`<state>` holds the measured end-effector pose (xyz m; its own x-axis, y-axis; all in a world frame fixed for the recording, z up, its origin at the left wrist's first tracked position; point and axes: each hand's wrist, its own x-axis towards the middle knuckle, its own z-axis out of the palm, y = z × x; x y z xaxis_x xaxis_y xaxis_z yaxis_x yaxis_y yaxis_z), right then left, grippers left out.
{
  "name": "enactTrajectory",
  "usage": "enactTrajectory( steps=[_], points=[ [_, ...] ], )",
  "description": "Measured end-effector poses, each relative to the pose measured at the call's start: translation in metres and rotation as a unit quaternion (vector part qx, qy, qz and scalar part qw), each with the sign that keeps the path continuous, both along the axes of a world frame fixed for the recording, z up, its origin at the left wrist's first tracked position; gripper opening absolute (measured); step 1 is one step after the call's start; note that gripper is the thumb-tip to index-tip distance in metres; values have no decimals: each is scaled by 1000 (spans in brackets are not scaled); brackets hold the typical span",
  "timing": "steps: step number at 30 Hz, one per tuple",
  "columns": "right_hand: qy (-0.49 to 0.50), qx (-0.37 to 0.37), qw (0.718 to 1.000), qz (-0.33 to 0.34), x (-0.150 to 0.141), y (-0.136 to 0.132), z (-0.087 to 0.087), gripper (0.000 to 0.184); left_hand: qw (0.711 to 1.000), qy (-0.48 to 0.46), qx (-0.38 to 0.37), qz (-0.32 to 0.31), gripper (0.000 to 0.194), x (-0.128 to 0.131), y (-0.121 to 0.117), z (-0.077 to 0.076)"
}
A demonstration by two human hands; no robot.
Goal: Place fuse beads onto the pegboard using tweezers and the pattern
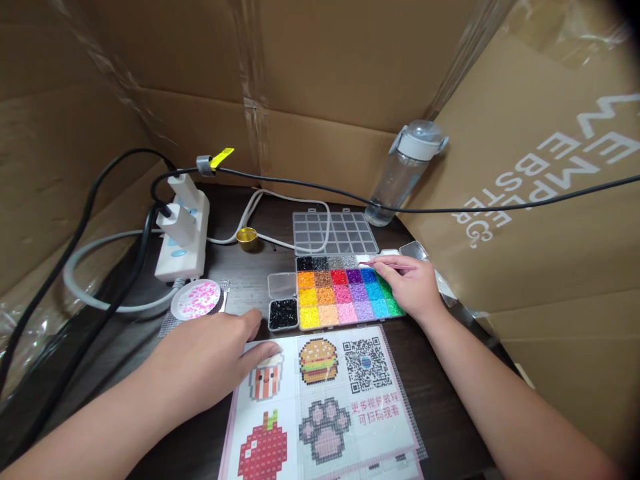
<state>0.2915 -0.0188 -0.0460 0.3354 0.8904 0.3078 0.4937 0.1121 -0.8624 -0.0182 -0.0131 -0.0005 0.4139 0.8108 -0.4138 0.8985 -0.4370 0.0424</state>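
My left hand (pixel 210 363) rests on the top left corner of a pattern sheet (pixel 325 407) printed with a burger, a paw, an apple and a QR code; its fingers lie curled on the paper. My right hand (pixel 413 287) is closed on thin tweezers (pixel 383 265), whose tip points into the top row of a tray of coloured beads (pixel 345 297). That tray stands just behind the sheet.
A small box of black beads (pixel 283 313) sits left of the tray, and a round dish of pink beads (pixel 196 299) further left. Behind are the tray's clear lid (pixel 335 232), a power strip (pixel 183 230), cables, a water bottle (pixel 403 175) and cardboard walls.
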Motion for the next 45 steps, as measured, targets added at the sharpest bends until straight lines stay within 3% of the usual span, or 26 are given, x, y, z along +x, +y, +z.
enactTrajectory(
  steps=[33,41,45],
  points=[
    [15,11,1000,-14,-2,-2,4,12,1000,6,9,-8,46,-1,1,-5],
    [98,48,994,-7,-7,-38,17,14,999,-30,8,-5,45,0,0,1],
    [119,14,992,28,-15,-69,16,13,999,-44,10,-3,46,0,1,-2]
  ],
)
